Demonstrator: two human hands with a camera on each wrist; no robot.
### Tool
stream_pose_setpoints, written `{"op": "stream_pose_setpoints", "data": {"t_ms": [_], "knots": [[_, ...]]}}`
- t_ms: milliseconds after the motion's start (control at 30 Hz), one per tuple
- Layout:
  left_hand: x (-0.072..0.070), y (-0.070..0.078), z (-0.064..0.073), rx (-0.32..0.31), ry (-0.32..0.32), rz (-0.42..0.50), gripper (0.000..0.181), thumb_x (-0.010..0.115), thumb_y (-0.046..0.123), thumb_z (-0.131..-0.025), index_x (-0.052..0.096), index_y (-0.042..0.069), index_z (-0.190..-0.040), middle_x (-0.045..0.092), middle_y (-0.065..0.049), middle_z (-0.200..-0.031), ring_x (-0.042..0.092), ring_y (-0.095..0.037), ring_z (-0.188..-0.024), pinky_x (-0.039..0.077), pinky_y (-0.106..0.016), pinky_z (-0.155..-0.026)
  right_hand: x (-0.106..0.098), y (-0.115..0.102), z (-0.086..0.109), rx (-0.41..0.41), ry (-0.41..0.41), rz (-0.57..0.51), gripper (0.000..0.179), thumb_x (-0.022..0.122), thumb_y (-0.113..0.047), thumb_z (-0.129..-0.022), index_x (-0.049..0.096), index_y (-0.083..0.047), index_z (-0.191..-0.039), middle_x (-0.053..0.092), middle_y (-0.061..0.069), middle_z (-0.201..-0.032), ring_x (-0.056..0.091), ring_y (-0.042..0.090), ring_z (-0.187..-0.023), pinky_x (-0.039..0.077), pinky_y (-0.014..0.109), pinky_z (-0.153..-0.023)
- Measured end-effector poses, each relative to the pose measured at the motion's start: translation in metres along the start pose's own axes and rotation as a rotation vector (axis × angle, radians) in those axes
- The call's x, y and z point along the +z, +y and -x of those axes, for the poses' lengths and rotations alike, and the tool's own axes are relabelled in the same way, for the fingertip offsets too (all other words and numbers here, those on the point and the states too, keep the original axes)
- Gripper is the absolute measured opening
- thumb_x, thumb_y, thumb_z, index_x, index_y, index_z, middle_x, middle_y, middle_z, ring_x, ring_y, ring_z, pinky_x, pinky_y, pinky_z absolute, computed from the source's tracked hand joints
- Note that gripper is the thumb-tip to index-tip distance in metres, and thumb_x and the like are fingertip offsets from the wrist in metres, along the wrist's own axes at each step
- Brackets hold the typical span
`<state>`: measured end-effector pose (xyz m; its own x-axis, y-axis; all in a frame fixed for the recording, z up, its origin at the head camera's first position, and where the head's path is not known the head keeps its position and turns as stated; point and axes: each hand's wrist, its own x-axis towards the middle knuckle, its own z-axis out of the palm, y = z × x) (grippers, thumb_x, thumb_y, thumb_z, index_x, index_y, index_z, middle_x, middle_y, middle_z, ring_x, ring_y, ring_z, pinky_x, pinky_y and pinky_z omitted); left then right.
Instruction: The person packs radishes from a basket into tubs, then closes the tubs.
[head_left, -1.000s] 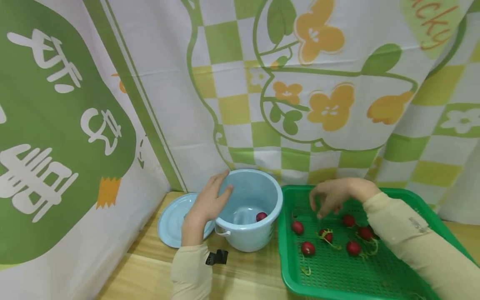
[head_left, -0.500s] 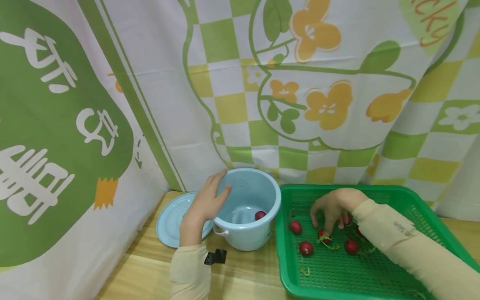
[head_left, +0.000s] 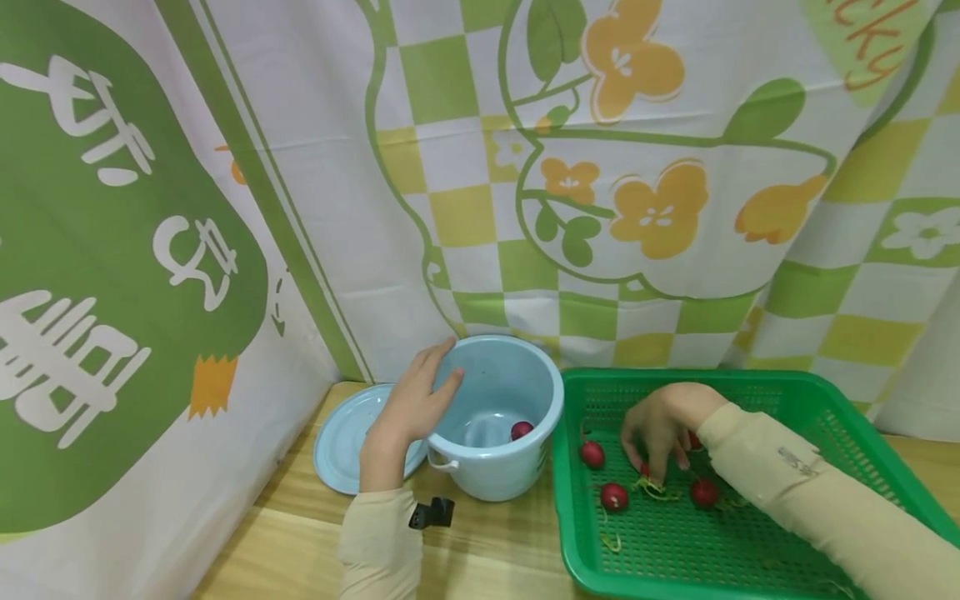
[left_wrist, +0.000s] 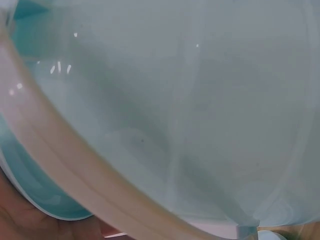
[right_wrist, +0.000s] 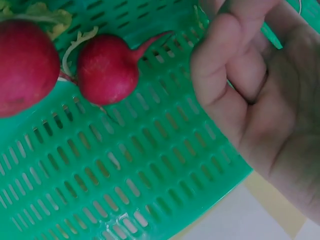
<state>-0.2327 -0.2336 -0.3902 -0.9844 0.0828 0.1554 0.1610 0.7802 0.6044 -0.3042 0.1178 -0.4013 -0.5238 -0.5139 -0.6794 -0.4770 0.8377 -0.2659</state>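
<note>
My left hand rests at the left rim of a light blue bucket, its fingers extended and the thumb apart from them. Inside the bucket lies one red radish. On the right, my right hand reaches down into a green plastic basket. Its thumb and fingertips pinch a radish with wilted leaves, mostly hidden by the fingers. Nearby in the basket lie more radishes, one to the left. The right wrist view shows curled fingers beside a radish with a root tail.
A light blue lid lies on the wooden table, left of the bucket and partly behind the left hand. The basket stands close to the bucket's right side. A printed cloth hangs behind everything. Loose stem scraps lie in the basket.
My right hand has lowered in the basket and its fingers have closed onto the leafy radish. The left hand stays at the bucket rim.
</note>
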Motion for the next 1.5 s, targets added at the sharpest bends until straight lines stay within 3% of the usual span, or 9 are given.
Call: {"op": "stream_pose_setpoints", "data": {"t_ms": [167, 267, 533, 933, 1133, 1300, 1500], "knots": [[0.001, 0.001, -0.002, 0.019, -0.001, 0.002, 0.063, 0.046, 0.037, -0.112, 0.031, 0.011, -0.167, 0.032, -0.018, -0.170, 0.031, -0.040, -0.155, 0.028, -0.061, -0.125, 0.003, -0.004, 0.000, 0.000, -0.002, 0.042, 0.017, 0.082, -0.009, -0.085, 0.069, -0.020, -0.084, 0.069, 0.002, -0.080, 0.066, 0.015, -0.060, 0.052, 0.033, -0.060], [-0.001, 0.001, -0.001, -0.001, -0.007, 0.001, 0.063, 0.046, 0.038, -0.113, 0.030, 0.013, -0.168, 0.031, -0.017, -0.170, 0.031, -0.040, -0.155, 0.027, -0.061, -0.125, 0.004, -0.008, -0.001, -0.015, -0.002, 0.072, 0.018, 0.080, -0.006, -0.085, 0.069, -0.020, -0.083, 0.068, 0.001, -0.077, 0.061, 0.013, -0.058, 0.049, 0.029, -0.057], [-0.001, 0.001, 0.001, 0.011, -0.006, 0.004, 0.063, 0.045, 0.038, -0.112, 0.031, 0.011, -0.167, 0.031, -0.018, -0.170, 0.030, -0.040, -0.156, 0.026, -0.061, -0.126, 0.004, -0.009, -0.006, -0.021, -0.016, 0.088, 0.020, 0.080, -0.004, -0.084, 0.069, -0.020, -0.081, 0.064, -0.004, -0.080, 0.046, 0.010, -0.056, 0.043, 0.027, -0.054], [-0.001, -0.001, 0.001, 0.004, -0.009, 0.007, 0.063, 0.045, 0.038, -0.112, 0.031, 0.011, -0.167, 0.031, -0.018, -0.170, 0.030, -0.040, -0.156, 0.026, -0.061, -0.126, 0.000, -0.009, -0.003, -0.049, 0.028, 0.108, 0.018, 0.078, -0.009, -0.085, 0.067, -0.023, -0.084, 0.060, -0.005, -0.084, 0.043, 0.011, -0.066, 0.040, 0.029, -0.056], [0.000, 0.001, 0.000, 0.014, 0.002, 0.014, 0.062, 0.046, 0.037, -0.112, 0.032, 0.010, -0.167, 0.032, -0.018, -0.169, 0.031, -0.040, -0.155, 0.027, -0.061, -0.125, -0.018, -0.007, 0.011, -0.170, 0.041, -0.044, 0.015, 0.074, -0.011, -0.084, 0.068, -0.022, -0.091, 0.064, -0.005, -0.088, 0.048, 0.010, -0.067, 0.042, 0.029, -0.057], [0.001, 0.001, 0.000, 0.013, 0.003, 0.014, 0.062, 0.046, 0.036, -0.112, 0.032, 0.011, -0.167, 0.032, -0.017, -0.169, 0.031, -0.040, -0.155, 0.027, -0.061, -0.125, -0.037, -0.010, 0.026, -0.328, 0.057, -0.160, 0.011, 0.071, -0.019, -0.090, 0.067, -0.020, -0.100, 0.063, -0.003, -0.094, 0.048, 0.010, -0.067, 0.043, 0.027, -0.055], [0.000, 0.001, 0.001, -0.001, 0.009, 0.007, 0.061, 0.046, 0.035, -0.112, 0.033, 0.012, -0.167, 0.034, -0.015, -0.169, 0.032, -0.039, -0.155, 0.028, -0.061, -0.125, -0.055, -0.020, 0.035, -0.508, 0.100, -0.295, 0.012, 0.068, -0.016, -0.097, 0.067, -0.018, -0.109, 0.066, 0.004, -0.108, 0.049, 0.011, -0.066, 0.046, 0.024, -0.055]]}}
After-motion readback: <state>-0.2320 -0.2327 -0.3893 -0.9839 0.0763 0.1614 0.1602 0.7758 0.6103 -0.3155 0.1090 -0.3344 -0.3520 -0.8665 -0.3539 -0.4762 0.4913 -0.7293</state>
